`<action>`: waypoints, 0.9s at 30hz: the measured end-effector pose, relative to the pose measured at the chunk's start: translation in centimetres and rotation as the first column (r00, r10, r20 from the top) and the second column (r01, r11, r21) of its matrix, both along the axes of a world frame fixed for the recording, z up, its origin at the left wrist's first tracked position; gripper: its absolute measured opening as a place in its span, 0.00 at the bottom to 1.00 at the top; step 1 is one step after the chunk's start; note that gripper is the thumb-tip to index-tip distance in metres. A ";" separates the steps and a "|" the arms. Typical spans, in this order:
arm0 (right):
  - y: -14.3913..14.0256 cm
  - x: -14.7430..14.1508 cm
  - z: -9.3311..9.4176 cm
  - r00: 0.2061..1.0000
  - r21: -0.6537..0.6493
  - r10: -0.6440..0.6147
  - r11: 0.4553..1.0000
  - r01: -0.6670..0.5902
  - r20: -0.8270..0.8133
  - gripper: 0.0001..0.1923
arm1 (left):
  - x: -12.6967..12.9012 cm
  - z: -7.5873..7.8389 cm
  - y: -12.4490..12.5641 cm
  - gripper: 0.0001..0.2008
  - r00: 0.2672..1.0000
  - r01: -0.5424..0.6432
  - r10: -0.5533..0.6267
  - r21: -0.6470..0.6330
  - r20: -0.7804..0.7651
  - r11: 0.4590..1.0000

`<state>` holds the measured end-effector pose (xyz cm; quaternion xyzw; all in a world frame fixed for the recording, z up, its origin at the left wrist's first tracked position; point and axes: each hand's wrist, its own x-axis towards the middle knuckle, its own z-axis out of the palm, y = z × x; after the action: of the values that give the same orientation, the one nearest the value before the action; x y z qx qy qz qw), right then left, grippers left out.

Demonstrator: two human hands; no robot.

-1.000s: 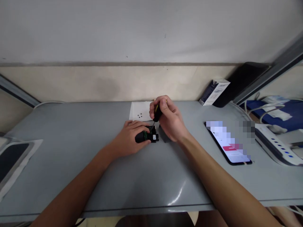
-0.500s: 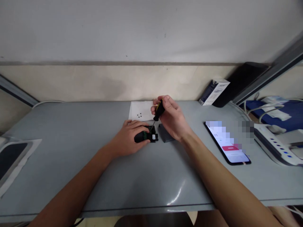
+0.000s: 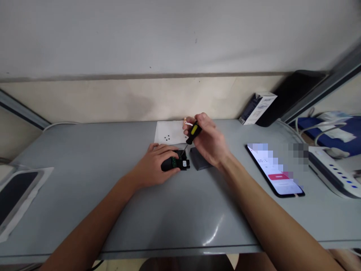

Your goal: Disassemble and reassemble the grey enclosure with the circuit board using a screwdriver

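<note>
My left hand (image 3: 158,165) grips a small black electronic device (image 3: 167,164) on the grey tabletop, thumb along its near side and fingers over its far side. Its inside lies exposed, with a green circuit board and a small white label. In my right hand (image 3: 210,141) is a screwdriver (image 3: 194,131) with a black and yellow handle. Slanting down to the left, its shaft reaches into the device's right part; the very tip is hard to make out. A dark grey cover (image 3: 199,160) lies just right of the device, partly under my right hand.
Behind the hands, several tiny dark screws (image 3: 167,137) lie on white paper (image 3: 160,130). A lit phone (image 3: 276,171) and a power strip (image 3: 332,171) are at right. A carton (image 3: 258,108) stands by the wall near a black cylinder (image 3: 291,96). A tray-like item (image 3: 19,192) sits at left.
The screwdriver handle has turned, so its yellow patch now shows more, and my right fingers have shifted on it. My left hand keeps its hold. The whole view has moved slightly.
</note>
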<state>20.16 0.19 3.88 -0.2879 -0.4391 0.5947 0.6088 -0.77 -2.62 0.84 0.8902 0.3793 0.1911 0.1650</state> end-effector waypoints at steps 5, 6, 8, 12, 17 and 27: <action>0.0 -0.3 -0.2 0.998 -0.024 -0.055 0.998 0.055 -0.007 0.31 | 0.0 0.0 0.1 0.09 1.000 0.005 -0.005 -0.010 -0.006 1.000; 0.0 -0.3 -0.2 0.999 -0.018 -0.050 0.999 0.050 -0.009 0.28 | 0.0 0.0 0.1 0.09 1.000 0.004 -0.004 -0.011 -0.003 1.000; 0.1 -0.3 0.0 1.000 -0.007 -0.007 1.000 0.007 -0.007 0.24 | 0.1 -0.1 0.1 0.10 1.000 0.000 0.000 -0.008 0.004 1.000; -0.1 0.3 0.4 0.997 0.001 0.079 0.997 -0.079 0.026 0.21 | 0.0 -0.3 0.1 0.10 1.000 -0.014 0.014 0.010 0.013 1.000; -0.3 0.3 0.1 0.998 0.059 0.019 0.998 -0.022 0.053 0.29 | 0.0 -0.4 0.2 0.10 1.000 -0.004 0.003 0.041 0.024 0.999; 0.0 0.3 0.1 0.998 0.016 0.055 0.998 -0.055 -0.025 0.22 | 0.0 -0.6 0.3 0.08 0.999 0.003 -0.006 0.091 0.037 0.996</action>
<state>20.43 0.16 4.03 -0.2637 -0.4437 0.6114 0.5998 -0.80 -2.30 0.27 0.8939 0.3651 0.2243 0.1319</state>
